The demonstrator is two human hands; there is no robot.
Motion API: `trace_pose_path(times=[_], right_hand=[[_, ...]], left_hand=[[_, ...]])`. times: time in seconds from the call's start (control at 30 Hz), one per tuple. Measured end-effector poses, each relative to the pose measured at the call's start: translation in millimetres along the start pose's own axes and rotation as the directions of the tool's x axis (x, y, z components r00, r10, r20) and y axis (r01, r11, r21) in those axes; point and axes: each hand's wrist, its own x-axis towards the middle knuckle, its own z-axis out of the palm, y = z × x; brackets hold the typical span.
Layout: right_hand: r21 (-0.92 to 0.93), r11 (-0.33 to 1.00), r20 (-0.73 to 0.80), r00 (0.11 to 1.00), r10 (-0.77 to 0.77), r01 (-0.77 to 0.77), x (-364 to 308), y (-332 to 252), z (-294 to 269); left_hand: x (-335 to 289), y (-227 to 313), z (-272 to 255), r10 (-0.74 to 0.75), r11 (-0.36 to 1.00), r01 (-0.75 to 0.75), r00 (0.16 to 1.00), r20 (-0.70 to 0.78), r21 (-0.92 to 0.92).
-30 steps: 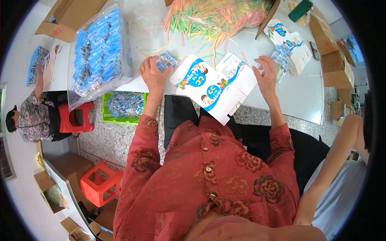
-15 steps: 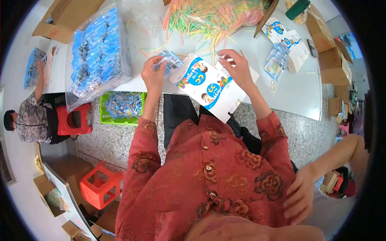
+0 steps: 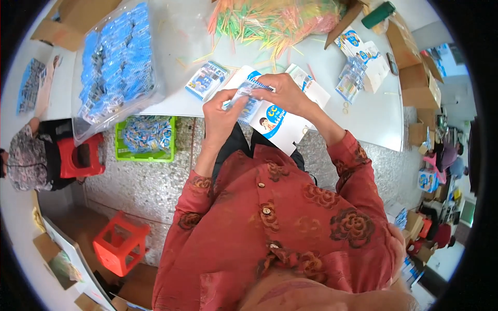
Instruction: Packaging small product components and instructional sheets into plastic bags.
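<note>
Both hands meet over the near edge of the white table, pinching a small blue-and-clear plastic packet point(image 3: 248, 103) between them. My left hand point(image 3: 220, 116) grips its lower left side with thumb and fingers. From the upper right, my right hand point(image 3: 285, 92) holds the packet's top edge. Under the hands a flat printed white-and-blue carton point(image 3: 285, 140) juts out over the table edge. Another packet with blue striped ends point(image 3: 206, 80) lies flat on the table, just left of the carton. My fingers cover part of the held packet.
A clear plastic tub point(image 3: 116, 67) full of blue packets stands at the left. Below it sits a green crate point(image 3: 145, 158) with more packets. Colourful straws point(image 3: 259, 26) fill a bag at the back. More cartons point(image 3: 376, 70) and clear packets point(image 3: 351, 78) lie at the right.
My right hand, empty before, has come left and down onto the packet. My left hand has moved right and down. A packet now lies flat left of the carton. The other person's arm at lower right has withdrawn.
</note>
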Motion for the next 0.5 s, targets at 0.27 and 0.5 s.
trace_pose_path(times=[0.27, 0.5], right_hand=[[-0.237, 0.955, 0.044, 0.984, -0.173, 0.179, 8.1, -14.4, 6.0], [-0.204, 0.945, -0.05, 0.962, -0.27, 0.255, 0.7, -29.0, 3.2]], left_hand=[[-2.2, -2.7, -14.2, 0.051, 0.968, -0.085, 0.988, 0.145, 0.234], [-8.2, -5.7, -11.6, -0.171, 0.973, 0.187, 0.977, 0.125, -0.133]])
